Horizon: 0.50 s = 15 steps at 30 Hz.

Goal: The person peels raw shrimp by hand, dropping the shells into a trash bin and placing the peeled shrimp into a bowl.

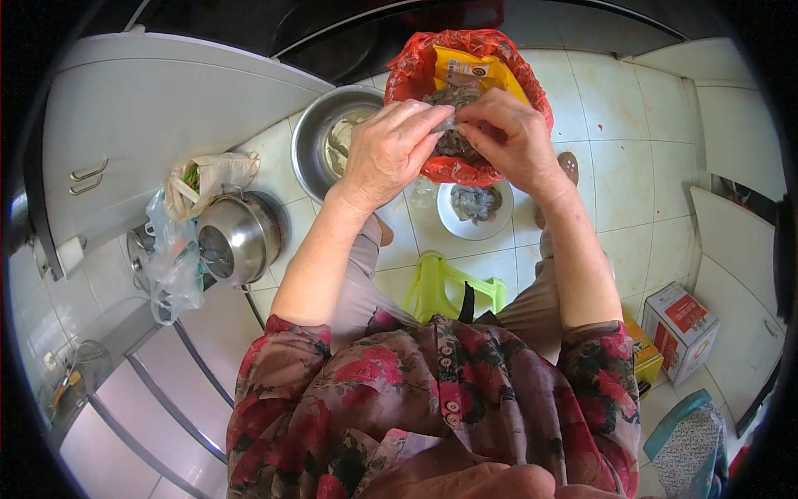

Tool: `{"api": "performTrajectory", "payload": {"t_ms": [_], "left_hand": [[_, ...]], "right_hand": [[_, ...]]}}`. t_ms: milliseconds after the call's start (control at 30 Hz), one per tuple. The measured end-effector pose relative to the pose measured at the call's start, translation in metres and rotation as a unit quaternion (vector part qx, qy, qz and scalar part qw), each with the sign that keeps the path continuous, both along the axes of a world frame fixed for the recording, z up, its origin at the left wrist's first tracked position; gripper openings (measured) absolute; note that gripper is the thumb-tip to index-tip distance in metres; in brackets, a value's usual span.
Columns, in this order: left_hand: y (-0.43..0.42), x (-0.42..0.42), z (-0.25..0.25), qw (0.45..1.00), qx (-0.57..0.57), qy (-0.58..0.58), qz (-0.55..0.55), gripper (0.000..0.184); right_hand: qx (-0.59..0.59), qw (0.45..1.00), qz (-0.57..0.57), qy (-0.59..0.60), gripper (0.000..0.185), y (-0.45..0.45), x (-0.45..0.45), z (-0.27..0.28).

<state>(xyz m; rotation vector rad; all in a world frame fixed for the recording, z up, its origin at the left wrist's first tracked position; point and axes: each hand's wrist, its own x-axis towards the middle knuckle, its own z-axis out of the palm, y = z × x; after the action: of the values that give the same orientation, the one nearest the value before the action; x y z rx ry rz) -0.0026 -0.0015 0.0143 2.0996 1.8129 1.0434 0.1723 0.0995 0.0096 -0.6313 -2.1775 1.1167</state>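
Over a bin lined with a red plastic bag [538,83], both hands meet on a small grey, translucent shrimp [447,123]. My left hand [389,150] pinches it from one side, and my right hand [514,137] grips it from the other, fingers curled. Much of the shrimp is hidden by the fingers. Inside the bag lie greyish shrimp shells [455,146] and a yellow packet [505,76]. Below the bin, peeled shrimp [474,205] sit in a white bowl [454,228]. A metal basin [302,154] at the left holds whole shrimp [339,143], partly behind my left hand.
A lime-green plastic stool [428,283] stands between my knees on the tiled floor [619,183]. To the left are a steel pot [249,233], a clear plastic bag [176,270] and a cloth bag [229,170]. A carton [677,333] stands at the right, by the cabinets.
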Motion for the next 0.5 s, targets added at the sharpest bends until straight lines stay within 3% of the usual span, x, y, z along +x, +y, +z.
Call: {"api": "performTrajectory", "payload": {"t_ms": [133,500], "left_hand": [[-0.0005,0.0013,-0.0001,1.0,-0.002,-0.004,0.002,0.037],[0.0008,0.002,-0.0017,1.0,0.006,-0.003,0.005,0.034]], "right_hand": [[0.062,0.998,-0.003,-0.013,0.016,-0.0028,-0.0049,-0.001],[0.044,0.998,-0.039,-0.007,0.012,-0.0047,-0.0073,-0.0038]]}}
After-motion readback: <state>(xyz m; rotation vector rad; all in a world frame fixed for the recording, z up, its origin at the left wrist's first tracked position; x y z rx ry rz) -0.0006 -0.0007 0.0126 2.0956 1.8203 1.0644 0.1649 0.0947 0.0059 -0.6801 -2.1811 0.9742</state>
